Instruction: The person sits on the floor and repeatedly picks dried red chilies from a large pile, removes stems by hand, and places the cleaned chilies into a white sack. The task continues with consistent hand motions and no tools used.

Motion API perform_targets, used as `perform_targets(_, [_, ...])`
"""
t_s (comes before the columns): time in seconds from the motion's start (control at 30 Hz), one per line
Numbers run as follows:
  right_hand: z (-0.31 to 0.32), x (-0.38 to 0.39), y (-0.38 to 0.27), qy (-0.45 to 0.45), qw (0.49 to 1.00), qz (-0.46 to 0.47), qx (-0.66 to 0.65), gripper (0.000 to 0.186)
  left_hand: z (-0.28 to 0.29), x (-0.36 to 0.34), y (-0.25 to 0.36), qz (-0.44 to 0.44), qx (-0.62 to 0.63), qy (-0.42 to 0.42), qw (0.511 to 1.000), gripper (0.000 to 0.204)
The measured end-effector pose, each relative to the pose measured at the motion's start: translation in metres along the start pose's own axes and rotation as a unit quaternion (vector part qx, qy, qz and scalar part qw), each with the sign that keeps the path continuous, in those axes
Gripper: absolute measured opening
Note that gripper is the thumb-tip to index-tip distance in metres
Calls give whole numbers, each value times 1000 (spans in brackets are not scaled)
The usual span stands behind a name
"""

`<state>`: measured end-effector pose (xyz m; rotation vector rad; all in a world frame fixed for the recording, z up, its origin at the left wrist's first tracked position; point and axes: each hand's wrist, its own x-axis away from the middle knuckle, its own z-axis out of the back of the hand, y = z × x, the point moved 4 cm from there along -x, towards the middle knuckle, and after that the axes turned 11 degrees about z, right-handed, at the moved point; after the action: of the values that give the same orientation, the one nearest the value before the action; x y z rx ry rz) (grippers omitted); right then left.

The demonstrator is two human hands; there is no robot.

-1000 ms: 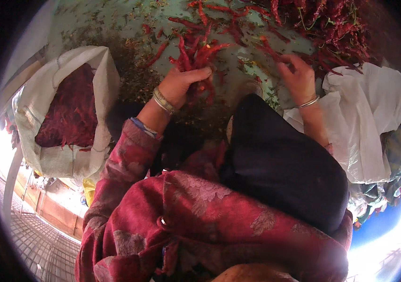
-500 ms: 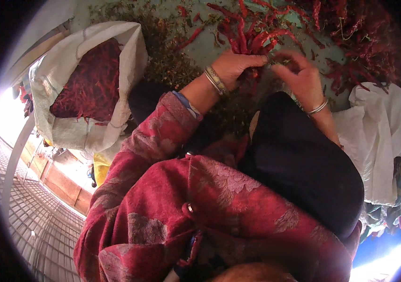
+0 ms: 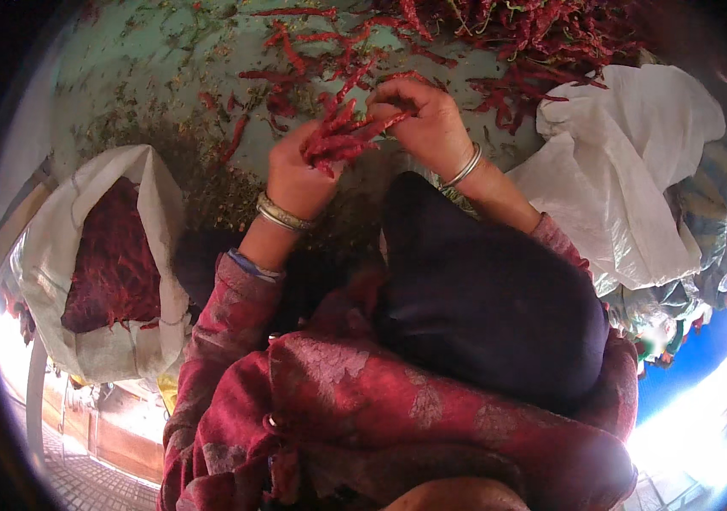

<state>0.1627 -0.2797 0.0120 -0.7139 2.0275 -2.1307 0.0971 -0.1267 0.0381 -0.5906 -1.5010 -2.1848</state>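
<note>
A bunch of dried red chili peppers [image 3: 335, 143] is gripped in my left hand [image 3: 298, 177], the pods fanning out above the thumb. Close on the right, my right hand [image 3: 433, 129] has its fingers bent around the end of one pepper that reaches across from the bunch. Its fingertips are partly hidden, so the exact pinch is hard to see. Bangles circle both wrists. Beyond the hands, loose red peppers [image 3: 295, 53] lie scattered on a pale green surface [image 3: 155, 64].
An open white woven sack [image 3: 129, 353] full of red peppers stands at the left. A large heap of peppers [image 3: 542, 34] lies at the far right, with a white cloth-like sack [image 3: 619, 170] nearer me. Stem and leaf debris [image 3: 167, 128] covers the surface. My dark-trousered knee [image 3: 482, 298] rises below my right hand.
The view has shifted, so the sack sits lower and the heap farther left. My left hand has tilted the bunch, and my right hand has closed on a pepper's end.
</note>
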Motion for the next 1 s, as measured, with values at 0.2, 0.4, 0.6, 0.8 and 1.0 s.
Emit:
perform_targets(0.2, [-4, 24, -2, -71, 881, -184, -430, 14, -1, -2, 5, 63, 280, -61, 956, 22])
perform_targets(0.4, [44, 26, 21, -102, 934, 120, 320, 15, -8, -5, -10, -80, -97, -155, 980, 42])
perform_targets(0.6, [125, 20, 28, 95, 948, 0, 303, 21, 11, 4, -32, 282, 212, -217, 910, 29])
perform_targets(0.8, [169, 13, 16, 106, 800, 57, 588, 45, 26, -4, -39, 212, 294, -177, 915, 36])
perform_targets(1.0, [208, 51, 50, 69, 764, -74, 637, 69, 27, -3, -40, 233, 375, -169, 881, 34])
